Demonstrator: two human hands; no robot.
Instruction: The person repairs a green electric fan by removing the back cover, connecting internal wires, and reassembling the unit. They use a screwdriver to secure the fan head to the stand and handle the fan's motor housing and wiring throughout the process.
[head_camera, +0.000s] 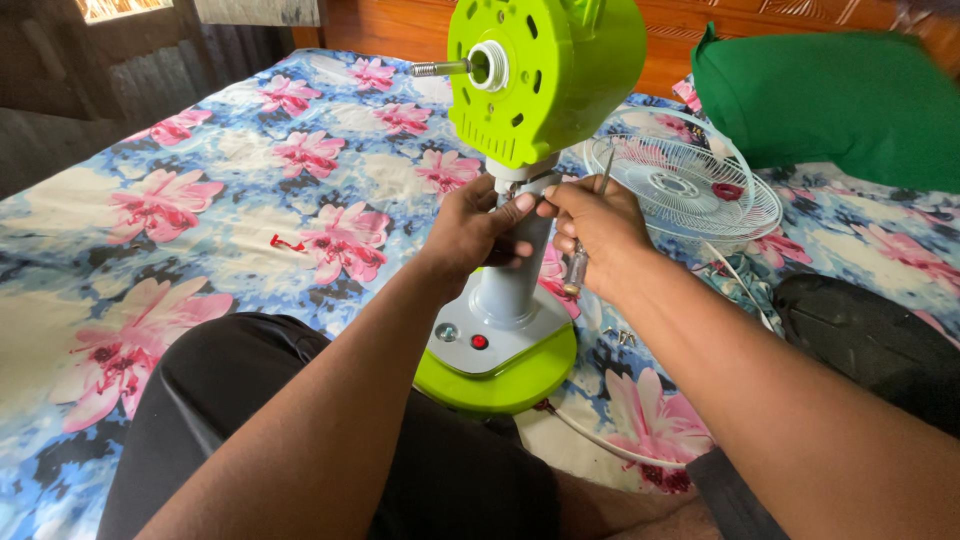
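While seated at mid-frame on the flowered bed (200, 200), busy at the neck joint of the green-and-grey fan body (520, 200), likely fastening or loosening there. Left hand (478, 232) clenched round the grey column; right hand (597, 232) pinching at the joint, screwdriver (585, 240) tucked upright in its fingers. Next calls for the tip brought to a screw; loose screws (622, 338) lower right, white grille (690, 190) upper right

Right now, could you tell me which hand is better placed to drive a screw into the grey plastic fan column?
Probably the right hand: it holds the screwdriver beside the grey column, while the left hand grips that column.
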